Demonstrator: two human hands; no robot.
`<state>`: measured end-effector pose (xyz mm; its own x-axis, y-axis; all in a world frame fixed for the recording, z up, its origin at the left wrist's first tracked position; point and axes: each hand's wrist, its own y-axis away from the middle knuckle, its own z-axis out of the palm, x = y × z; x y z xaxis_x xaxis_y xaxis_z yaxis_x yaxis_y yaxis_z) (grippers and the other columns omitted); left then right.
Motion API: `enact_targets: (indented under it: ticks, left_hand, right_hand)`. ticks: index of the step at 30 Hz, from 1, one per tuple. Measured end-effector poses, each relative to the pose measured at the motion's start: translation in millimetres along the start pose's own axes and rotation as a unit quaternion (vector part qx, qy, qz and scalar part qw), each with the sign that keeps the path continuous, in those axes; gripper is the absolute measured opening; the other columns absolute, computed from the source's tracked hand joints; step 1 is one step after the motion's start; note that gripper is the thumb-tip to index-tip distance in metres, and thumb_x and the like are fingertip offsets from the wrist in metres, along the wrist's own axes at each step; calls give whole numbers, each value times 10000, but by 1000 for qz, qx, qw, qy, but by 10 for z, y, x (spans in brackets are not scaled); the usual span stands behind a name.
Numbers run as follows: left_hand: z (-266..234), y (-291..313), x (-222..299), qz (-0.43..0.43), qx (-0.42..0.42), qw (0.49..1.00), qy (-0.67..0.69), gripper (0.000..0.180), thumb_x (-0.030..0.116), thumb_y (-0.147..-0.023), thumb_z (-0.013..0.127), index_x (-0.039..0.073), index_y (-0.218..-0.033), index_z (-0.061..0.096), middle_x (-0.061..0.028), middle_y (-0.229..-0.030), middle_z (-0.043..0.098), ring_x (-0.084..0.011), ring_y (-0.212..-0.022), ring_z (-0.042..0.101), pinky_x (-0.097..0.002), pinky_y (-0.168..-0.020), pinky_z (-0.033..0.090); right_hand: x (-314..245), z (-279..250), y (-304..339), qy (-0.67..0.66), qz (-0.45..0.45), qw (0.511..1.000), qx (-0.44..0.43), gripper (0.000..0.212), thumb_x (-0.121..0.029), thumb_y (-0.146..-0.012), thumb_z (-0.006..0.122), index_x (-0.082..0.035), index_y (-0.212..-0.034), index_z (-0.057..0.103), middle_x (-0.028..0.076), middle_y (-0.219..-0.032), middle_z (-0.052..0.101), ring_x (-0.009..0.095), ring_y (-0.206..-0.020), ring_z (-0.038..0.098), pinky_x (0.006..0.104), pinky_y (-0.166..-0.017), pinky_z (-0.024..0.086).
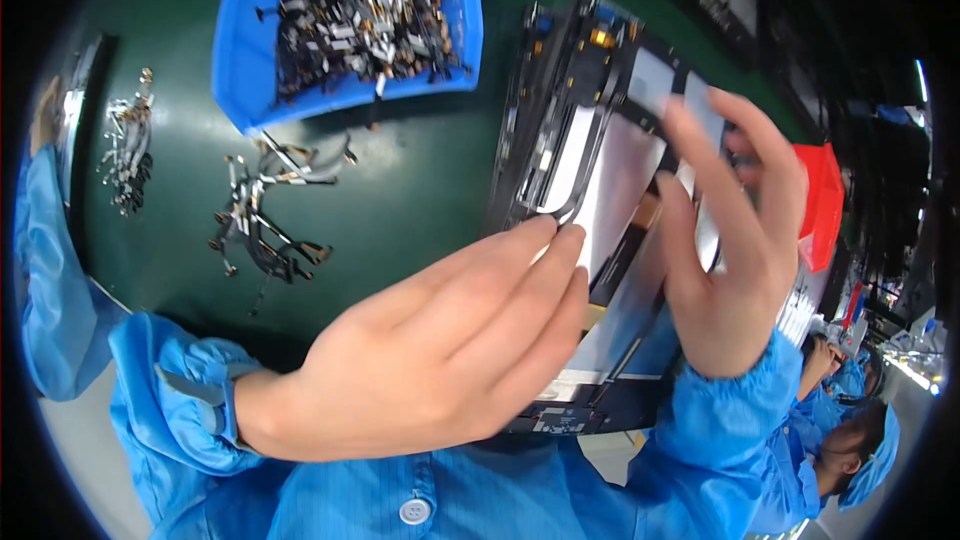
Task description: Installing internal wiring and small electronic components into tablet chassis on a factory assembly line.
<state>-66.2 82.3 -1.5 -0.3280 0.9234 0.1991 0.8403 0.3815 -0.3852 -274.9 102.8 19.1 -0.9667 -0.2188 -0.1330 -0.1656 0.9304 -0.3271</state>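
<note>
My left hand [440, 340] has its fingers pressed together in a pinch. Its fingertips meet a thin dark strip that looks like a black flex cable [572, 208]. They lie over the left side of an opened flat electronic device [625, 175], which has silver panels, black frame parts and small circuit pieces. Above the device's right side is my right hand [735, 230], somewhat blurred, fingers spread and curved, with nothing visible between them. Both hands cover parts of the device. More slim dark device parts [525, 110] are lined up along its left edge.
A blue bin [232, 70] full of small flex cables stands at the back. Loose cables [260, 210] lie on the green table [400, 180], with another pile [128, 155] farther left. A red bin [822, 205] sits right. Other people [835, 455] in blue are nearby on both sides.
</note>
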Motion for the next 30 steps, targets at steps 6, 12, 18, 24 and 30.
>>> enact_targets:
  ticks: [6,12,18,24,30]
  left_hand:
    - [-132,283,65,-238,-124,861,433,795,141,-890,564,-100,-1435,39,-329,-1473,145,-450,-1378,183,-419,-1128,176]
    - [-179,122,278,-218,-32,849,480,796,150,-918,530,-81,-1443,-21,-331,-1469,145,-430,-1373,209,-401,-1121,181]
    - [-331,238,163,-226,-10,882,414,680,202,-943,487,-51,-1440,99,-315,-1462,195,-438,-1367,220,-420,-1114,222]
    - [-487,599,315,-211,20,944,253,325,148,-845,609,7,-1136,579,-147,-1186,584,-302,-1145,538,-389,-939,447]
    - [-454,1043,-133,-256,83,963,22,251,46,-674,645,21,-924,651,-88,-1009,638,-243,-951,605,-342,-806,488]
  right_hand:
    - [69,-269,830,-342,417,829,-147,690,-88,-906,456,-34,-1489,92,281,-1410,371,324,-1307,393,346,-1052,308]
    - [-171,-325,805,-372,299,871,113,761,25,-835,458,-48,-1497,89,207,-1517,196,284,-1397,225,350,-1131,146]
    - [590,-583,-420,-465,221,846,136,754,-42,-853,586,-78,-1483,174,229,-1405,395,315,-1252,465,381,-1047,385]
    - [1565,665,-2338,-448,151,849,235,668,-53,-838,644,-44,-1429,332,171,-1376,451,258,-1204,485,312,-998,370]
    - [1526,1810,-3264,-561,253,769,176,711,-50,-818,676,-28,-1425,307,180,-1285,502,254,-1127,511,334,-949,405]
